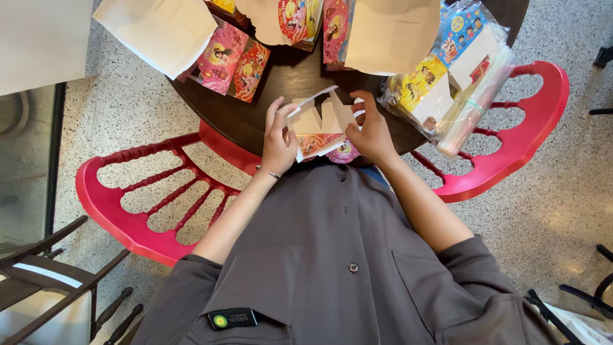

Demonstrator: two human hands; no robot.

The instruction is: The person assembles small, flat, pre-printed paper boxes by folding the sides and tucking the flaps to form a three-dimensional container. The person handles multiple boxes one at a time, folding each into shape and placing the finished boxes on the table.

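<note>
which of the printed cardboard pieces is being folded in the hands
The half-folded white box blank at the table's near edge, gripped by left hand and right hand; the others lie untouched farther back.

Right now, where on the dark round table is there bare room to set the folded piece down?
The table is bare in the dark strip between the pink printed cards and the left hand, running up toward the middle. The far edge is crowded with white sheets and printed boxes; the plastic-wrapped bundle fills the side by the right hand. Both hands hold the folded cardboard piece.
</note>
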